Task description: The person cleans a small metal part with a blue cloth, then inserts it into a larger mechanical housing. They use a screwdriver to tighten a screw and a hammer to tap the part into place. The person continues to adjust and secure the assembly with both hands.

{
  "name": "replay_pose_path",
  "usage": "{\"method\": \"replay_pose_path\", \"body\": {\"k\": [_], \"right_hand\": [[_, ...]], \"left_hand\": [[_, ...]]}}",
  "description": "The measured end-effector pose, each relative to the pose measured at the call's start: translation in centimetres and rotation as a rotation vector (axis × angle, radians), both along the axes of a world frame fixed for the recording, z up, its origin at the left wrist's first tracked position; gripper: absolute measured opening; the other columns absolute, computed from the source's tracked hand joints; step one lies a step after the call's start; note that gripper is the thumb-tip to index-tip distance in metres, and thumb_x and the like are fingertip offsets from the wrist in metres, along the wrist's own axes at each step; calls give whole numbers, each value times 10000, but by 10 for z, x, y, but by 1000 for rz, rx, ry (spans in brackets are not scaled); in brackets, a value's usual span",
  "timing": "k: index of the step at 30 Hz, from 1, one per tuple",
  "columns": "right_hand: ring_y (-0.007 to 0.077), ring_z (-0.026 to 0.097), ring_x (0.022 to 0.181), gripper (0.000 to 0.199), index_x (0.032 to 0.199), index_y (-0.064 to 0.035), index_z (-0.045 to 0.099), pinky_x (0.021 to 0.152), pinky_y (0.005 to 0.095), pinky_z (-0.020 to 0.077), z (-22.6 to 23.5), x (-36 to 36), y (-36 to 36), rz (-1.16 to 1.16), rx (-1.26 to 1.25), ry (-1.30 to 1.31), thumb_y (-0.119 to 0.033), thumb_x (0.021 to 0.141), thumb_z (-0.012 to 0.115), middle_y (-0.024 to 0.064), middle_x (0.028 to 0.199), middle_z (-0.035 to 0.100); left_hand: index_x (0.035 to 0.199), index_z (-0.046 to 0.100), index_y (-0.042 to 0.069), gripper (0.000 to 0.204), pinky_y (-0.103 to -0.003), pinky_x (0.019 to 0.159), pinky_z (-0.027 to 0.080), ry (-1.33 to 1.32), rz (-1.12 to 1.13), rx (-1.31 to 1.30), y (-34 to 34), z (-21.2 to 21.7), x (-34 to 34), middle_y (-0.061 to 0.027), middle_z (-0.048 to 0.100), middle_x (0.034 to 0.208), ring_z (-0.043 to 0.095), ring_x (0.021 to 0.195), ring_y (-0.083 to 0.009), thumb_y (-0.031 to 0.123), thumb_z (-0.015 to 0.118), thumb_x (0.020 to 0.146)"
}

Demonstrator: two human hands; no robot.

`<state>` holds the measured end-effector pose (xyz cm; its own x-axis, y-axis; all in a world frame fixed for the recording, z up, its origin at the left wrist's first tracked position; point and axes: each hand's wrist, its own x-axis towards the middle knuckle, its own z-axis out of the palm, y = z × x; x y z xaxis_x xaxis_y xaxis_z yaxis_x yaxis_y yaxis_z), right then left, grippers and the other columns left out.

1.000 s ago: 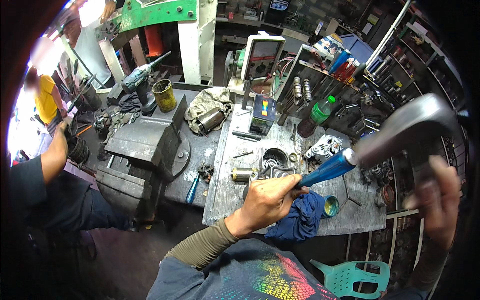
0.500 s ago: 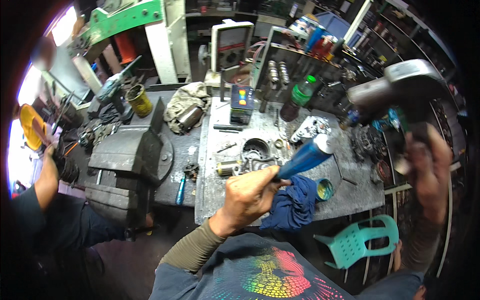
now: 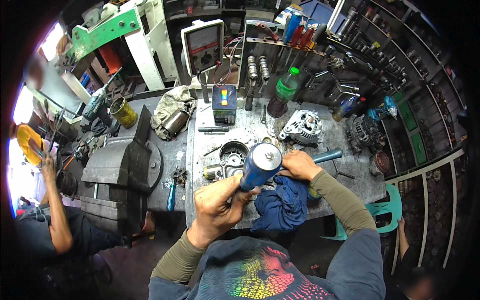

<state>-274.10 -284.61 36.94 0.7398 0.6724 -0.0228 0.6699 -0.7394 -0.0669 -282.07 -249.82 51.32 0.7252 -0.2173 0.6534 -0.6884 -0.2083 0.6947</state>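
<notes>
My left hand (image 3: pixel 217 202) is wrapped round a blue-handled screwdriver (image 3: pixel 261 167), its metal-capped butt facing up; the blade is hidden. My right hand (image 3: pixel 299 166) is low over the bench just right of it, fingers curled. A blue-grey hammer handle (image 3: pixel 328 155) sticks out to the right from beside that hand; the hammer head is hidden. Behind the screwdriver lies an open round metal housing (image 3: pixel 233 152), partly covered, with a small metal cylinder (image 3: pixel 214 172) at its left. Below my right hand a crumpled blue rag (image 3: pixel 282 205) hangs over the bench edge.
An alternator (image 3: pixel 303 126), a green-capped bottle (image 3: pixel 286 87) and a black box (image 3: pixel 224 105) stand farther back. A large vise (image 3: pixel 117 165) occupies the left side. One person's arm (image 3: pixel 57 220) is at far left; another person's arm (image 3: pixel 401 237) is beside a green chair (image 3: pixel 387 210).
My right hand has come down from its raised place at right, where it held the hammer, to the bench beside the screwdriver. My left hand has shifted left, and the screwdriver's butt now points up.
</notes>
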Motion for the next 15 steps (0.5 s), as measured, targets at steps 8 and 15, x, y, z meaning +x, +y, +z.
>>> {"method": "replay_pose_path", "body": {"k": [8, 15], "right_hand": [[244, 674, 1053, 272, 1102, -43, 740, 884, 398, 564, 100, -15, 36, -226, 467, 74, -233, 910, 777, 96, 1097, 716], [271, 686, 1049, 492, 1133, 34, 731, 929, 377, 542, 262, -36, 164, 375, 1522, 307, -409, 922, 772, 247, 1132, 702]], "left_hand": [[964, 787, 9, 152, -336, 607, 547, 62, -2, -43, 3, -11, -1, -141, 763, 816, 752, 665, -241, -48, 786, 822], [1113, 754, -17, 357, -397, 692, 614, -27, -48, -137, 5, -22, -1, -188, 773, 939, 785, 803, -332, -18, 843, 768]]}}
